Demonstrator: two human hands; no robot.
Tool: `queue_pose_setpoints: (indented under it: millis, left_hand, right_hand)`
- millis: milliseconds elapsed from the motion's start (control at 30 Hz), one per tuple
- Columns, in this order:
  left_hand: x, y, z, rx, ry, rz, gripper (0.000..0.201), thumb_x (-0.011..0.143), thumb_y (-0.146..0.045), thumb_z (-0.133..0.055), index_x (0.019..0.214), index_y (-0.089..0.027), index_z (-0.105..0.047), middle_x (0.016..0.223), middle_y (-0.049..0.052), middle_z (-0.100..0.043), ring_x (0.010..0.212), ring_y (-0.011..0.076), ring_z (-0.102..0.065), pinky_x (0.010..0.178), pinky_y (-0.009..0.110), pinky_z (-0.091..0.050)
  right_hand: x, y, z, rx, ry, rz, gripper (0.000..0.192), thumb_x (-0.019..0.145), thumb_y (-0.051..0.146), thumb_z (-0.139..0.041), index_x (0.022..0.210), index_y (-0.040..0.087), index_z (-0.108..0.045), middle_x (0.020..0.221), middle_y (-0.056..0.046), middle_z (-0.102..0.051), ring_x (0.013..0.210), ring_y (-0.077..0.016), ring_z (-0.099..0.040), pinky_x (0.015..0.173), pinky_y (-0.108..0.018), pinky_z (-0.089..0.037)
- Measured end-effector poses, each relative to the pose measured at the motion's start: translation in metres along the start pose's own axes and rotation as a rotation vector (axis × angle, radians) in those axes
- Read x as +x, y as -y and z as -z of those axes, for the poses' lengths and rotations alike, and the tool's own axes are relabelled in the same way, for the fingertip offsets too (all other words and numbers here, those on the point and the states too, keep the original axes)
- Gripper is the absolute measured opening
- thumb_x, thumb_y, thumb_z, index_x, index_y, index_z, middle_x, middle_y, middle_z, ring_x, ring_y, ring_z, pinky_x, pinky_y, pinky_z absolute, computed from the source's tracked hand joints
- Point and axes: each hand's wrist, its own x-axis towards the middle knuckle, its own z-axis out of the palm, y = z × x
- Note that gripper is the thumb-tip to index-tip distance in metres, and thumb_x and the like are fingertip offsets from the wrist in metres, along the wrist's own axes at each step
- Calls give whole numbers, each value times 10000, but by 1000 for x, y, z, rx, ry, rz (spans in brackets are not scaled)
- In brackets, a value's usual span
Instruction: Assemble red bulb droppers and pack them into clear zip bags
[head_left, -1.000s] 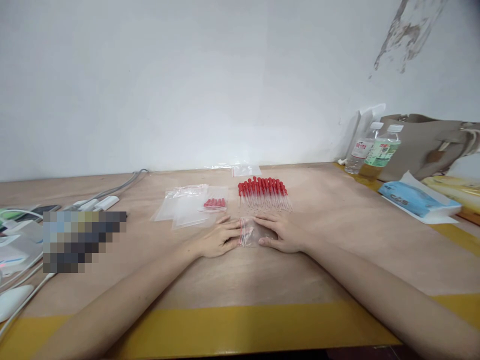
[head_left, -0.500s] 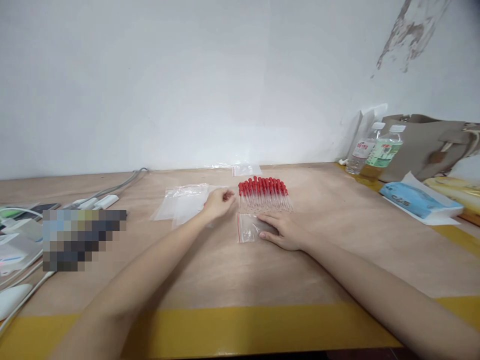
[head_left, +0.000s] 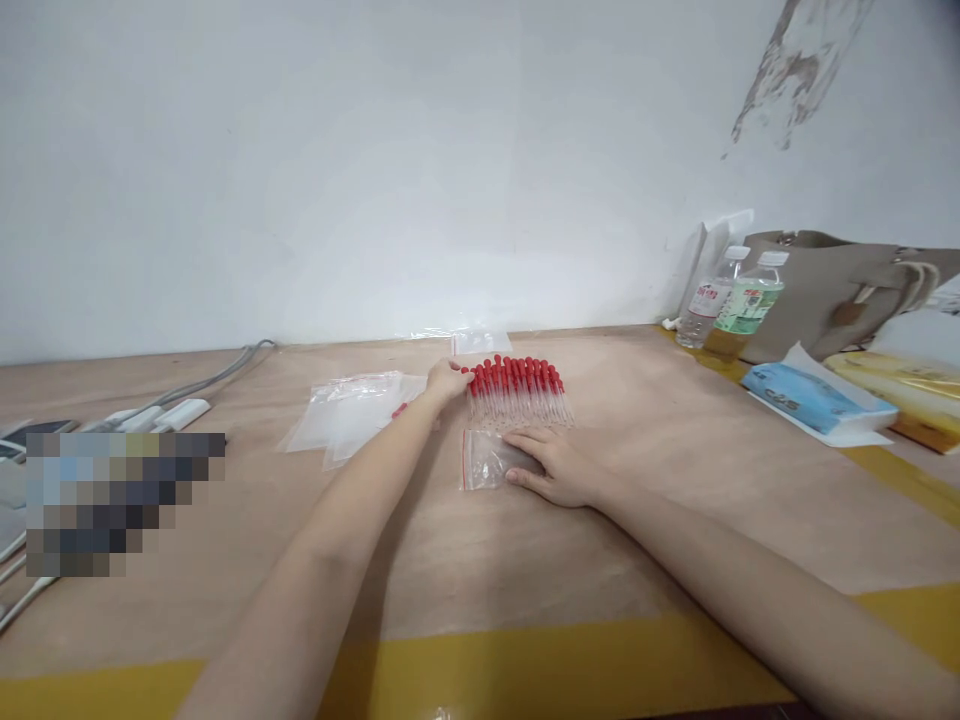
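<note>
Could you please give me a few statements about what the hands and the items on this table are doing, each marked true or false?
1. The right hand lies flat on a small clear zip bag on the table. True.
2. The left hand rests on the water bottles. False: it reaches to the left end of the row of red-capped droppers; the two water bottles stand far right by the wall.
3. The droppers lie beyond the small zip bag, toward the wall. True.
4. A pile of clear bags lies to the right of the droppers. False: it lies to their left.
5. A beige bag stands behind the water bottles. True.
</note>
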Motion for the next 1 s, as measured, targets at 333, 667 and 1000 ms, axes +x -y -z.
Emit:
queue_pose_setpoints:
  millis: [333,667,1000]
  left_hand:
    - [-80,23,82,-480,-111,-117,306,735,-213,-548,1019,-187,-436,697,-32,-533,531,71,-576,592,234,-495]
    - [-141,37,81,-698,-17,57,318,644,-229,-669,853,-174,-436,646,-56,-546,607,81,-606,671,245,-500]
    - [-153,31,77,-370,556,-130,285,563,-224,-740,715,-130,-517,639,-19,-611,575,77,-564,582,201,-441]
  right_hand:
    - [-1,-2,-3,-2,10,-8,507,811,494,-432,1209,183,-476,1204,-111,-508,1089,-255,-457,895,-436,-367]
    - [-1,0,-1,4,2,-13,508,808,496,-439,1211,190,-477,1186,-112,-518,1090,-251,-460,900,-433,-375]
    - [2,11,-7,54,29,30,527,798,514,-447,1210,186,-471,1172,-95,-528,1070,-232,-467,895,-399,-382]
